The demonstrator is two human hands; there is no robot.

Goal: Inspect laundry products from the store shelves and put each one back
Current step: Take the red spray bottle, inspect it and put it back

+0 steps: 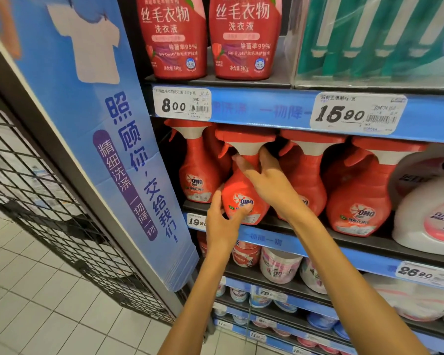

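two hands on one bottle here, and only the head view to call it from. the red spray bottle (242,193) stands at the front edge of the middle shelf (318,228), second in a row of matching red sprayers, its base partly past the lip over the blue price strip (305,245). the right hand (267,185) comes in from the lower right and wraps the narrow neck just under the white collar, thumb on one side, fingers on the other, a closed hold on the bottle. the left hand (222,217) reaches up from below and cups the fat lower body, fingers curled round the left flank, thumb across the omo label, so that one is grasping the bottle too.

the long axis runs nearly upright, tipped a little, with the red trigger head up under the shelf above (292,108) and the base down and towards the camera. the nozzle seems to point left and a bit outward, though the neighbour bottle (199,175) crowds it and i cannot be sure. the label faces out to the person.

the relation that counts: the bottle sits between the two grips, right hand high, left hand low, both arms about equally near. my read is it is either coming off or going back; headroom under the upper shelf looks tight, so the top would need to clear it.
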